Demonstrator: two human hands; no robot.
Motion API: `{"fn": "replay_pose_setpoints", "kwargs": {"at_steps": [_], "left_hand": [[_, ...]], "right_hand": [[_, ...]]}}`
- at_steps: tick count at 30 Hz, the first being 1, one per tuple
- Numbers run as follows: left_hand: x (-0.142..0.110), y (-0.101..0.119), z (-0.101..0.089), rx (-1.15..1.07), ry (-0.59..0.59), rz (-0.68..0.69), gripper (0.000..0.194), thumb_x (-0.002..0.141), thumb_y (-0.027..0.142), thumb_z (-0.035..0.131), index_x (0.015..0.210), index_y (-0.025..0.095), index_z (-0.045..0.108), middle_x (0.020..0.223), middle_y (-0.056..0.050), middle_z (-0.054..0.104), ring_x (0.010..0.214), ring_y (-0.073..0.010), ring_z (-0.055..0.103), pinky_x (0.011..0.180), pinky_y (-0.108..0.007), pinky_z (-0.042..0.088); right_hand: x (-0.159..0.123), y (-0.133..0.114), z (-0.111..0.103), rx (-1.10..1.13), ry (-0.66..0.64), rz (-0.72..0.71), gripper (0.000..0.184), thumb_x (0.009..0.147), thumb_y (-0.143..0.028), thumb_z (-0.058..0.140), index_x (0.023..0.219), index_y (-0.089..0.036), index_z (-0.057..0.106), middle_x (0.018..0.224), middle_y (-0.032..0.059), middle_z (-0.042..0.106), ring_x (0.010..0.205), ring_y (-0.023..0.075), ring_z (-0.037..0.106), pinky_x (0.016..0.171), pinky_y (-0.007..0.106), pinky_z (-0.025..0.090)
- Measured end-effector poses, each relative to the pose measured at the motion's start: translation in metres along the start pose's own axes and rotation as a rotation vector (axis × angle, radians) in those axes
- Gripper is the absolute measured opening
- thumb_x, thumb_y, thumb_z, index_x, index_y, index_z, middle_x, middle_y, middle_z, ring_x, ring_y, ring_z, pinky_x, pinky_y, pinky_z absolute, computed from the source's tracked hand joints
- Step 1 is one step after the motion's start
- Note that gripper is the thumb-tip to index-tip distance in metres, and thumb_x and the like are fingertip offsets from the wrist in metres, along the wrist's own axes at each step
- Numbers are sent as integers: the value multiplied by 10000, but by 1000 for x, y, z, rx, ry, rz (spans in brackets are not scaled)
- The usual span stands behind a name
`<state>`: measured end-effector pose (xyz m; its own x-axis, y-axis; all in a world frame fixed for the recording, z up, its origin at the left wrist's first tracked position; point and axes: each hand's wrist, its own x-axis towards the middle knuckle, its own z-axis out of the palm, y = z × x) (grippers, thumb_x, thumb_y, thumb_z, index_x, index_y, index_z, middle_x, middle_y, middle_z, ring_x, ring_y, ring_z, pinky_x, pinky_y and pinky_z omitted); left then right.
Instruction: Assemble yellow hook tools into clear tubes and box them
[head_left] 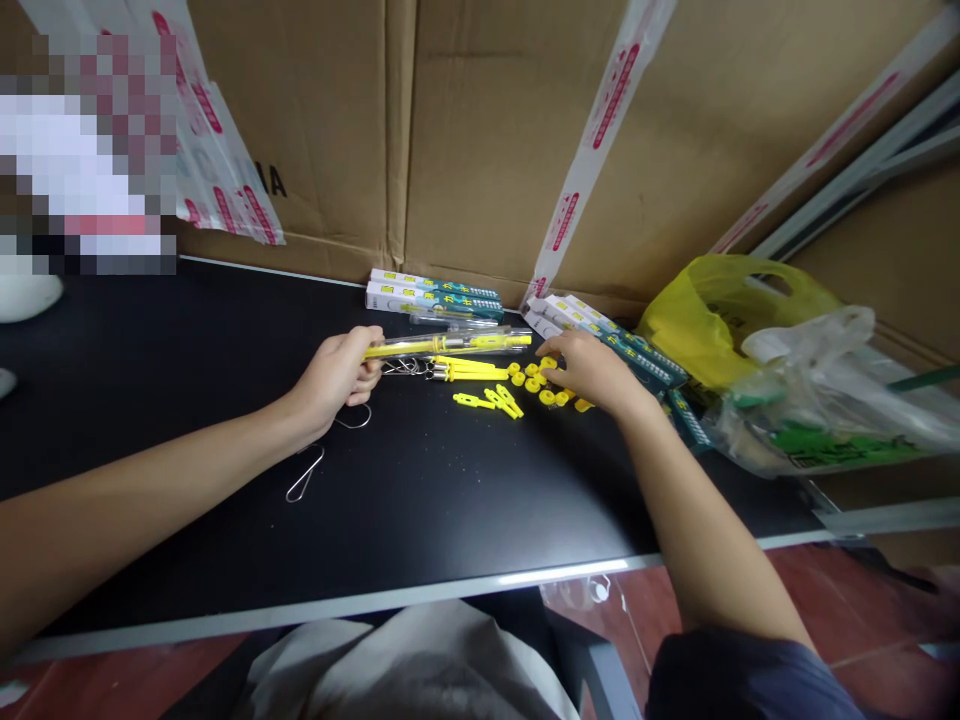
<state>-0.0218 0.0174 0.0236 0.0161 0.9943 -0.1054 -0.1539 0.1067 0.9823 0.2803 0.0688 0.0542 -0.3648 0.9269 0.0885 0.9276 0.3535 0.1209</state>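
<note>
My left hand is closed around one end of a clear plastic tube with yellow parts and a metal piece inside, held level above the table. Over a cluster of small yellow rings, my right hand has its thumb and index finger apart around a ring. Below the tube lie several yellow rods with metal ends and wire hooks. Flat yellow clips lie closer to me. Two bent wire hooks, one of them a loose wire hook, lie near my left wrist.
Printed narrow boxes lie at the back, with more boxes behind my right hand. Yellow and clear plastic bags bulge at the right. Tall taped cardboard closes off the back of the black table.
</note>
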Motion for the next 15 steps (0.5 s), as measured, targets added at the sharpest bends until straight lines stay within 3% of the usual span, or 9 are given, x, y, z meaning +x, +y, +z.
{"fn": "replay_pose_setpoints", "kwargs": {"at_steps": [3, 6, 8, 10, 12, 15], "left_hand": [[0, 0, -1, 2, -13, 11, 316, 886, 214, 410, 574, 195, 362, 483, 73, 310, 340, -32, 219, 316, -163, 178], [0, -1, -2, 7, -4, 18, 325, 892, 227, 407, 571, 196, 363, 477, 72, 303, 342, -35, 217, 316, -164, 178], [2, -3, -2, 9, -3, 25, 334, 891, 235, 410, 563, 198, 358, 465, 74, 286, 341, -37, 213, 315, -163, 176], [3, -4, -3, 9, -7, 31, 340, 887, 239, 415, 555, 200, 353, 457, 76, 268, 341, -39, 209, 313, -162, 176], [5, -5, -4, 10, -4, 29, 346, 885, 244, 417, 547, 202, 351, 455, 77, 259, 341, -39, 206, 312, -163, 176], [6, -4, -3, 10, 9, 27, 339, 888, 236, 407, 554, 200, 357, 464, 73, 278, 340, -38, 209, 312, -165, 173]], "right_hand": [[1, 2, 0, 11, 25, -3, 213, 776, -167, 632, 963, -169, 732, 949, 97, 719, 889, 250, 640, 782, 344, 483], [0, 3, -8, 117, 164, 44, 175, 771, -205, 664, 927, -162, 732, 867, 87, 713, 790, 232, 629, 712, 341, 468], [-1, 0, -16, 337, 299, 63, 181, 769, -263, 695, 916, -161, 723, 813, 67, 699, 711, 195, 603, 669, 324, 458], [-4, -6, -23, 694, 373, 19, 234, 779, -343, 706, 934, -167, 711, 811, 51, 695, 672, 159, 584, 626, 292, 456], [-7, -13, -28, 1033, 366, -51, 284, 782, -402, 712, 960, -180, 704, 825, 39, 697, 666, 136, 581, 588, 260, 454], [-11, -23, -32, 1253, 327, -110, 287, 740, -398, 767, 935, -195, 713, 804, 18, 688, 657, 112, 572, 567, 230, 450]]}}
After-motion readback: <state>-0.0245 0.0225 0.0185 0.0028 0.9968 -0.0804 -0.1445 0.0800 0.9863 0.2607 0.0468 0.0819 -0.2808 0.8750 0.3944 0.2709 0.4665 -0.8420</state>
